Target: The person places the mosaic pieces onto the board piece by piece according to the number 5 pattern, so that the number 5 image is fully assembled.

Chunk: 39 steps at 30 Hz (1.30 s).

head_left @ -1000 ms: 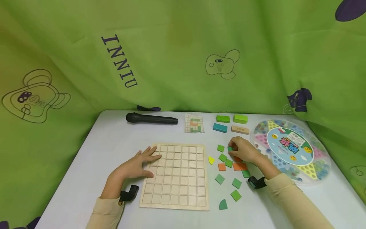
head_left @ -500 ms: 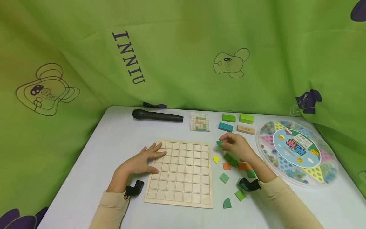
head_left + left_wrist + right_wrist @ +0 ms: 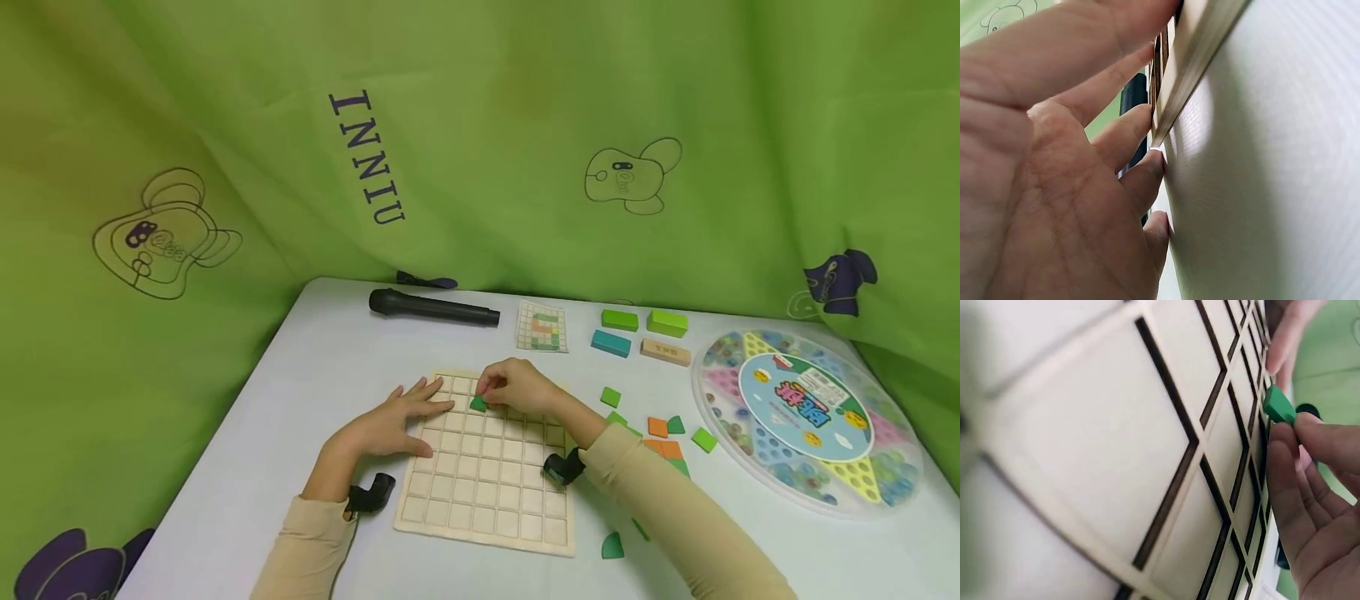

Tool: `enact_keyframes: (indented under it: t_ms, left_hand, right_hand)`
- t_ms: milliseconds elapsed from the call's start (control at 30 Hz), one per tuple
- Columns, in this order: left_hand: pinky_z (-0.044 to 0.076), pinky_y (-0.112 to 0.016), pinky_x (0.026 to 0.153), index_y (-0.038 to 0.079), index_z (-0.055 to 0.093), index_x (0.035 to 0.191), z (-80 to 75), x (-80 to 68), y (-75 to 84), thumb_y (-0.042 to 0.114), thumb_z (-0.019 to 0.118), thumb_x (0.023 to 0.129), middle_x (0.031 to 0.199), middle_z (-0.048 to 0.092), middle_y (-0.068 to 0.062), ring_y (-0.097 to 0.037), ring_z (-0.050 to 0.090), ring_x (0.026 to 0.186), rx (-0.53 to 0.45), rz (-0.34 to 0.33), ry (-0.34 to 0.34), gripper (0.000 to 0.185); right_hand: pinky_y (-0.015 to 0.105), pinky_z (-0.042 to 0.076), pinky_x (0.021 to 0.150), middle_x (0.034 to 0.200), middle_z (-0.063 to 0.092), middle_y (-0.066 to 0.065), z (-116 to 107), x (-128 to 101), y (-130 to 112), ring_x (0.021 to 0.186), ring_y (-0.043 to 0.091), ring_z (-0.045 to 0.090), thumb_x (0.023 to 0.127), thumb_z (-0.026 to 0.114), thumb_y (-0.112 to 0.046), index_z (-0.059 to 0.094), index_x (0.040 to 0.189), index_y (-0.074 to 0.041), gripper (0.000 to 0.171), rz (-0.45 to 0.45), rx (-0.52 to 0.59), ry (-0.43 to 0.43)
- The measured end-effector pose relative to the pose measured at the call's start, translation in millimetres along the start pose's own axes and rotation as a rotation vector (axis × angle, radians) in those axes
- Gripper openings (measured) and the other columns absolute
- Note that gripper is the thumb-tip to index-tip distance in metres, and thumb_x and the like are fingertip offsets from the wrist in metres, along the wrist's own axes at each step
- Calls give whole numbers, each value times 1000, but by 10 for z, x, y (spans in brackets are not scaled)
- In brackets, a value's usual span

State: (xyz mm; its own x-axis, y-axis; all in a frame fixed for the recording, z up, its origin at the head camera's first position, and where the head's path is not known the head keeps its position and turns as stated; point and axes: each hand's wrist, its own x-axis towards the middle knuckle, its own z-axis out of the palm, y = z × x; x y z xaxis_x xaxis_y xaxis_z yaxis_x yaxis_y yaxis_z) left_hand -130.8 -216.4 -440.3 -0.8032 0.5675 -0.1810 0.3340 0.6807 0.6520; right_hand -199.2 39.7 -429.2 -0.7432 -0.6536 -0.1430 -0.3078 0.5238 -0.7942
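A pale wooden grid board [image 3: 483, 518] lies on the white table, its squares seen close up in the right wrist view. My left hand [image 3: 393, 425] rests on the board's left edge with fingers spread; in the left wrist view, some fingertips overlap the wooden rim [image 3: 1179, 75] and others reach the tabletop. Between thumb and fingers, my right hand [image 3: 519, 387] pinches a small green tile [image 3: 478, 403] over the upper part of the grid. That tile [image 3: 1279, 405] shows a thick flat side in the right wrist view, close over the board. My right forearm hides some loose tiles.
Right of the board lie several loose tiles, among them an orange square [image 3: 657, 427], a green square [image 3: 611, 397] and a green quarter-circle [image 3: 612, 546]. Behind are a black microphone [image 3: 435, 308], a pattern card [image 3: 542, 327], a blue block [image 3: 611, 342] and a round marble game [image 3: 806, 412].
My right hand has picked up the green tile from the loose pieces and carried it left, over the board. My left hand has stayed on the board's edge; the head view has shifted.
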Motion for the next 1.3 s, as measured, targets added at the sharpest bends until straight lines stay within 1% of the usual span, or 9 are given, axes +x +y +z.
enact_keyframes:
  t_ms: [300,433,533,633,733,833,1033,1133,1300]
  left_hand:
    - [-2,-57,117,16,44,143,36,65,58,28,77,75,159,15,-9,-33,3,147,-7,-12,-9,76]
    - [-2,-57,117,17,44,143,39,74,55,28,77,75,159,15,-9,-33,3,147,-11,-13,-10,76]
    - [-2,-58,116,16,44,143,42,57,40,27,77,76,159,15,-10,-34,3,147,-12,-20,-9,75]
    - [-2,-57,117,16,44,143,42,37,29,26,77,76,159,14,-10,-34,3,147,-9,-28,-4,75]
    - [-2,-56,117,17,44,143,35,28,27,27,77,76,159,13,-10,-34,2,147,-1,-26,0,75]
    - [-2,-56,117,16,43,143,24,27,32,27,76,76,159,12,-11,-35,2,147,2,-22,-4,75]
    - [-3,-56,116,15,44,143,-12,18,32,24,77,76,159,12,-11,-36,1,146,-22,-26,-4,75]
    - [-4,-57,116,15,44,143,-18,19,16,25,77,76,159,12,-11,-37,2,146,-29,-18,-1,75]
    - [-5,-58,116,15,43,143,20,30,-23,28,77,76,160,11,-10,-36,0,146,-44,1,-6,77]
  right_hand:
    - [26,49,75,93,68,-4,51,30,68,84,9,57,91,63,-13,73,89,-16,10,-26,-132,-12]
    - [28,50,78,101,65,-3,27,-23,79,91,10,57,93,61,-16,72,101,-16,14,-36,-150,-8]
    - [28,53,82,104,66,2,-59,-137,72,94,13,60,94,59,-17,68,112,-11,22,-83,-126,27]
    - [32,54,85,110,66,9,-209,-371,85,99,19,62,94,59,-16,64,118,-4,27,-117,-67,94]
    - [34,55,86,114,65,13,-371,-713,188,102,23,62,93,60,-14,63,119,-2,29,-131,-61,187]
    - [38,55,86,117,64,10,-507,-1100,373,104,26,62,92,62,-13,63,118,-2,29,-82,-109,282]
    - [52,50,86,120,63,13,-748,-1731,775,105,36,59,89,65,-12,63,120,-4,32,98,-250,401]
    - [57,46,88,118,63,16,-812,-1895,914,106,39,57,87,66,-9,63,118,-3,32,142,-296,425]
    - [65,28,104,109,64,17,-822,-1934,1095,107,41,56,83,67,-3,67,108,-1,25,130,-329,401]
